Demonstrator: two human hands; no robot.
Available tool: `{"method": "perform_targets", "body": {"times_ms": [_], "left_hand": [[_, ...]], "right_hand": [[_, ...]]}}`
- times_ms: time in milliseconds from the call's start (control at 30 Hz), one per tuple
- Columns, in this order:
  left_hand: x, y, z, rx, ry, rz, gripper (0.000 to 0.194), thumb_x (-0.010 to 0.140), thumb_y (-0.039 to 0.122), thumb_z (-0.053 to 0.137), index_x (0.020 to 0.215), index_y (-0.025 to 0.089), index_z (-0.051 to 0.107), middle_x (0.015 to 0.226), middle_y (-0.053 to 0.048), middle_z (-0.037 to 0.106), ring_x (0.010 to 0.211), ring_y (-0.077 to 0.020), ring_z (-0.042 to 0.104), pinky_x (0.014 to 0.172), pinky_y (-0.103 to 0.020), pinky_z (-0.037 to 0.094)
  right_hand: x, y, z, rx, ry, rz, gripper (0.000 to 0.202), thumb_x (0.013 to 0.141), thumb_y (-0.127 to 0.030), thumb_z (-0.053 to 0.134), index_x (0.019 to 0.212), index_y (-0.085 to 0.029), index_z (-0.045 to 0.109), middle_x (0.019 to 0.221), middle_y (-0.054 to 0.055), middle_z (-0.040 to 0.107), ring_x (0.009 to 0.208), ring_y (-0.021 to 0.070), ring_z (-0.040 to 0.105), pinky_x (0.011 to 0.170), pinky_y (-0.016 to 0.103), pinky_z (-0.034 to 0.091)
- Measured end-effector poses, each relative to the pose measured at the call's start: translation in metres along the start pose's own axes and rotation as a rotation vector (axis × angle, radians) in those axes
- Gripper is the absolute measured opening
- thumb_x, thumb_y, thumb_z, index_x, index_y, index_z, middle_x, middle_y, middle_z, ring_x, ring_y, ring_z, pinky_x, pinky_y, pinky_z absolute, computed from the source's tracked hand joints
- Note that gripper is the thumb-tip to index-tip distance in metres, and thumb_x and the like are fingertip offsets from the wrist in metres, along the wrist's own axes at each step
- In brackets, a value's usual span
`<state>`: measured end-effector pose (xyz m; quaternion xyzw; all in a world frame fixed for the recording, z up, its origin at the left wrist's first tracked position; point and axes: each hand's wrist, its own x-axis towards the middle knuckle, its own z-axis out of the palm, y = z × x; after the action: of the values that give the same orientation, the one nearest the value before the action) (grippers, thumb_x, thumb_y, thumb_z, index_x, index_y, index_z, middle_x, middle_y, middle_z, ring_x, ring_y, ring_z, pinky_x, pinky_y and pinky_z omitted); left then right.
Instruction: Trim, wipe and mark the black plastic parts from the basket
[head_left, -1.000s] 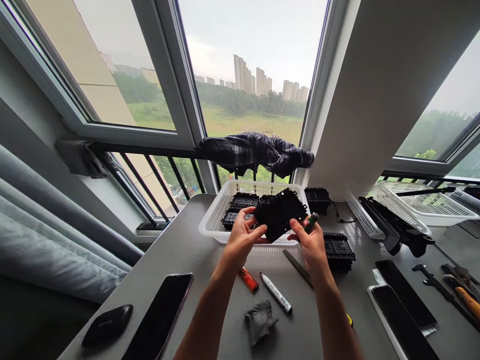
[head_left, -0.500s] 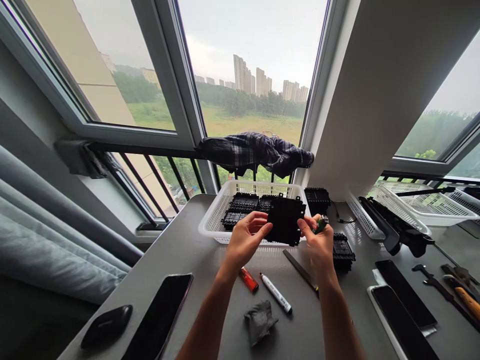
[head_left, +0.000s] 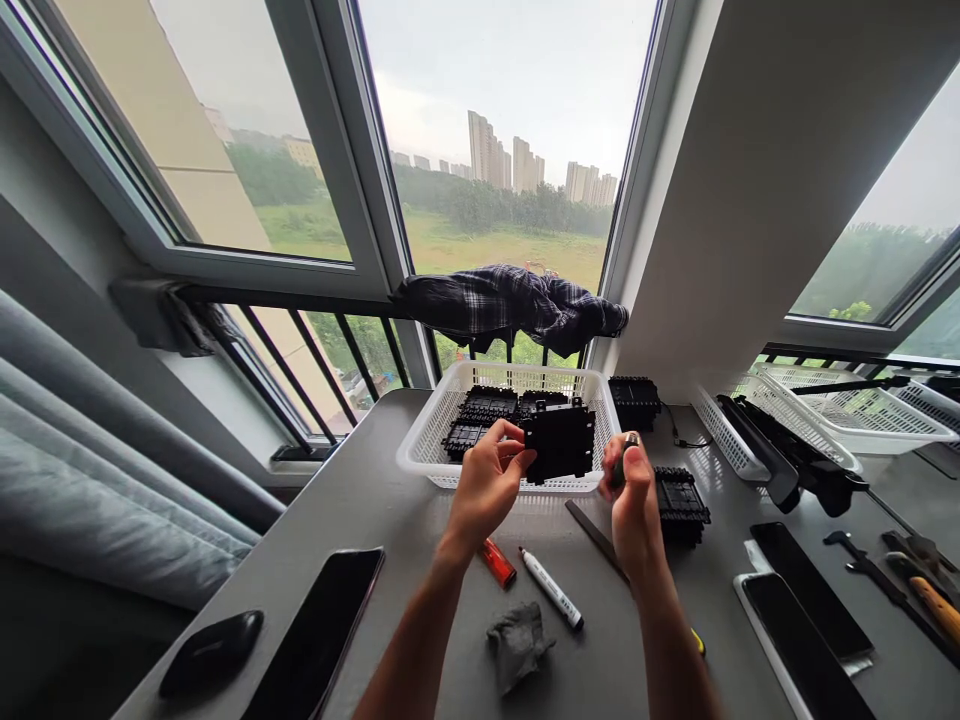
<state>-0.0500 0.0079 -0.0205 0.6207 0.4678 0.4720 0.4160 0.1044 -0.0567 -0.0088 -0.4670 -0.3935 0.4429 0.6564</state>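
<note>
My left hand (head_left: 491,475) pinches the left edge of a flat black plastic panel (head_left: 561,445) with small tabs along its edges. The panel is held up over the front of a white perforated basket (head_left: 420,462). Just right of the panel and apart from it, my right hand (head_left: 632,490) is closed around a small dark green lighter (head_left: 619,466), its metal end pointing up. Inside the basket lie several similar black plastic parts (head_left: 480,405), some hidden by the panel.
Nearer me lie a red lighter-like object (head_left: 497,563), a white marker (head_left: 551,588), a crumpled grey cloth (head_left: 519,645) and a flat file (head_left: 596,540). Black parts (head_left: 681,505) are stacked at right. Phones (head_left: 806,640), a wrench (head_left: 874,575) and a mouse (head_left: 212,653) flank the work area.
My right hand has let go of the panel's right edge and turned, bringing the lighter upright. In my left hand, the panel has tilted and shifted slightly.
</note>
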Motion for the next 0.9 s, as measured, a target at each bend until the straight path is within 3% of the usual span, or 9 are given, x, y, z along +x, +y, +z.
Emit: {"method": "perform_targets", "body": {"times_ms": [200,433,900], "left_hand": [[-0.003,0.006,0.004,-0.038,-0.032,0.068,0.008,0.078,0.023,0.059,0.078,0.021,0.051,0.079,-0.004,0.072,0.081,-0.0214,0.072,0.07,-0.028,0.053],[-0.006,0.007,0.007,-0.01,-0.05,0.114,0.005,0.079,0.02,0.056,0.079,0.021,0.051,0.079,-0.003,0.073,0.08,-0.0207,0.073,0.072,-0.028,0.054],[-0.007,0.004,0.008,0.039,-0.045,0.149,0.006,0.078,0.019,0.057,0.079,0.022,0.052,0.079,-0.002,0.073,0.079,-0.0207,0.073,0.074,-0.029,0.055]], "right_hand": [[0.0,0.007,0.021,0.136,-0.273,0.193,0.032,0.072,-0.051,0.05,0.063,-0.021,0.041,0.064,-0.003,0.034,0.06,0.0126,0.025,0.053,0.025,0.021],[0.01,0.014,0.022,0.248,-0.268,0.354,0.029,0.063,-0.047,0.051,0.056,-0.021,0.041,0.058,-0.003,0.032,0.056,0.0116,0.022,0.049,0.025,0.018],[0.017,0.007,0.014,0.423,-0.161,0.409,0.027,0.062,-0.045,0.051,0.059,-0.022,0.037,0.059,-0.004,0.028,0.055,0.0122,0.025,0.048,0.025,0.021]]}}
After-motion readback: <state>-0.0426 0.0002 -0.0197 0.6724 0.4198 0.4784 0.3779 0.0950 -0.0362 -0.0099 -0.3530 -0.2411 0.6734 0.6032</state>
